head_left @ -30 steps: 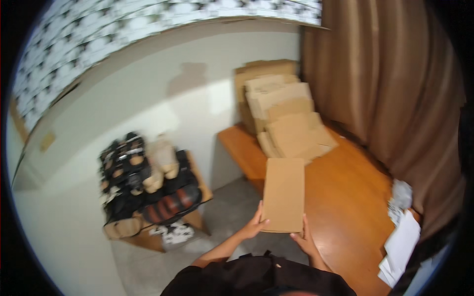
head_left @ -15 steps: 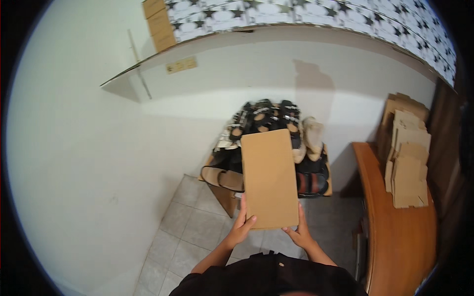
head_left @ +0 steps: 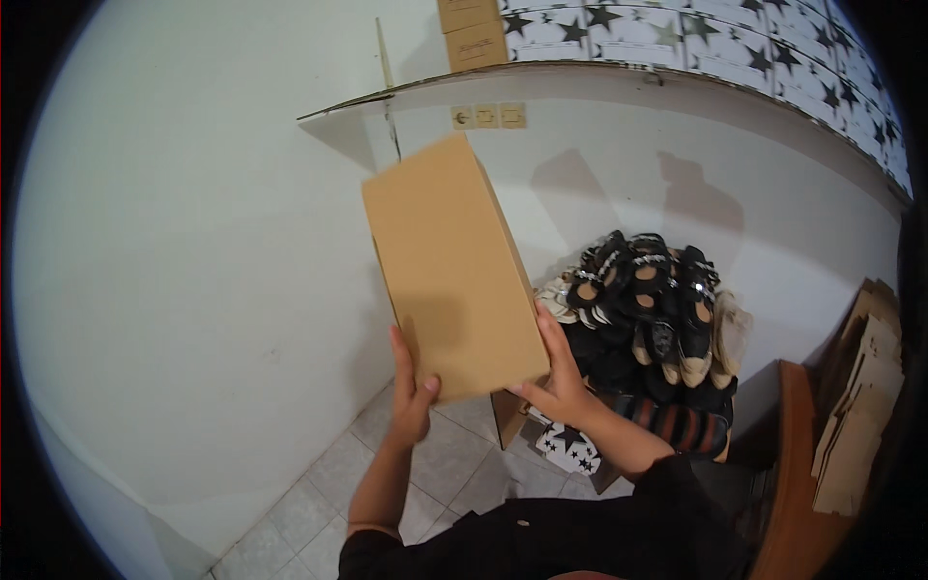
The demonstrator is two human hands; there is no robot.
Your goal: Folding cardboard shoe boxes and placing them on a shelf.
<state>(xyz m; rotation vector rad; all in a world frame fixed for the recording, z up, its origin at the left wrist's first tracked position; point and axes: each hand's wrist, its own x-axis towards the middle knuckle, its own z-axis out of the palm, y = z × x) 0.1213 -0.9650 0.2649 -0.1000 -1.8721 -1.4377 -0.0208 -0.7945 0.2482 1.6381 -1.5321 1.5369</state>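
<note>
A plain brown cardboard box (head_left: 449, 261), closed and tilted, is held up in front of the white wall. Gripping its lower left corner is my left hand (head_left: 413, 401), thumb on the near face. My right hand (head_left: 559, 372) holds the lower right corner, with its fingers along the box's side. To the right of the box, shoes and sandals (head_left: 657, 290) are heaped on a low stand. The box's far side and its contents are hidden.
Above, a wall shelf (head_left: 580, 66) carries star-patterned white boxes (head_left: 638, 37) and brown boxes (head_left: 474, 43). Sockets (head_left: 486, 116) sit beneath it. At right, flattened cardboard (head_left: 860, 406) lies on a wooden desk (head_left: 797, 464). A star-patterned piece (head_left: 568, 449) is low by the shoe stand.
Both hands have raised the box and carried it left, away from over the shoes, tilting it so its right side shows. The view has turned left.
</note>
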